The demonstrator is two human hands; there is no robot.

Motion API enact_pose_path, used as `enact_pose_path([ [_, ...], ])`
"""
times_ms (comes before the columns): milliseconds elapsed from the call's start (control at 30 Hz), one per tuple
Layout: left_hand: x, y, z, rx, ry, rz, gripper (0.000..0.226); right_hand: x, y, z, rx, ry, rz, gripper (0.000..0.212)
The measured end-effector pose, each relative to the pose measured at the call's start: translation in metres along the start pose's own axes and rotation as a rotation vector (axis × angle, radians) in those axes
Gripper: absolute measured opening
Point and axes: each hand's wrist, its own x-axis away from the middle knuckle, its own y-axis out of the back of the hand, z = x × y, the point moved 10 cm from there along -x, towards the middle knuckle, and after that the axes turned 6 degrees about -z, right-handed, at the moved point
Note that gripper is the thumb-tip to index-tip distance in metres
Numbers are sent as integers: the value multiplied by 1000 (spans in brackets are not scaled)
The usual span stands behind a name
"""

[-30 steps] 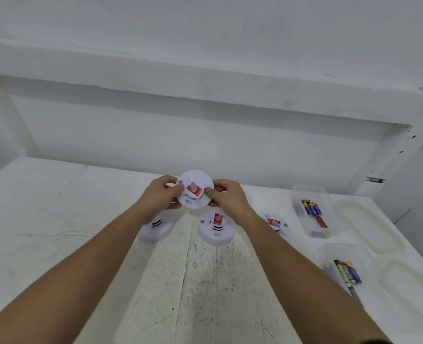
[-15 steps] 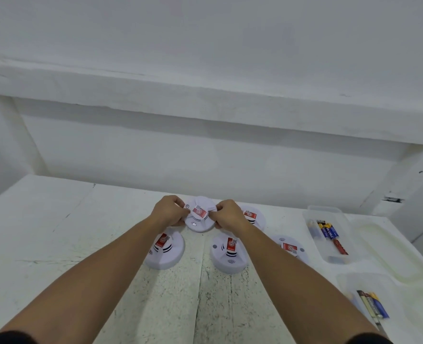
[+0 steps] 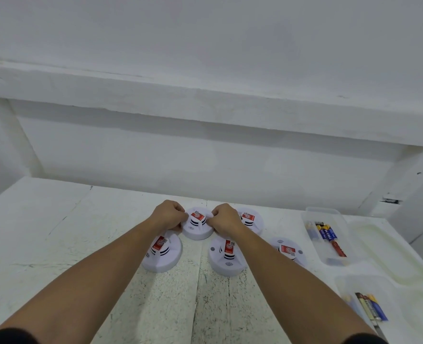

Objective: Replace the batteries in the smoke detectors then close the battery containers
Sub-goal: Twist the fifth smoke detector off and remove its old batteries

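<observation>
The left hand and right hand curl round opposite edges of one smoke detector, which sits on the worktop. It is a round disc lying flat, with no long axis, and its red label faces up. Four other detectors sit nearer than it or to its right, all closed, and the open battery tubs are further right, so I cannot tell how many batteries are already swapped.

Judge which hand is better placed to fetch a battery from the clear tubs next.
Right, probably. The left hand and right hand both grip the held detector, but the far tub and near tub lie on the right hand's side.
</observation>
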Motion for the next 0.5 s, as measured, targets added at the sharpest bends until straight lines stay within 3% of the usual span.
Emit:
enact_pose_path([
  [67, -1, -2, -2, -36, -3, 6, 15, 1, 3, 0, -7, 3, -10, 37],
  [133, -3, -4, -9, -119, -45, -6, 20, 3, 11, 3, -7, 25, -18, 10],
  [200, -4, -6, -24, -284, -149, -52, 28, -1, 22, 2, -10, 42, -42, 36],
  [233, -4, -9, -33, -354, -202, -80, 33, -2, 31, 2, -24, 55, -67, 37],
  [400, 4, -48, -80, -467, -440, -96, 32, -4, 91, -10, -51, 81, -265, 21],
  [500, 17, -87, -103, -525, -530, 11, 30, -4, 117, -39, 92, -58, -343, 15],
])
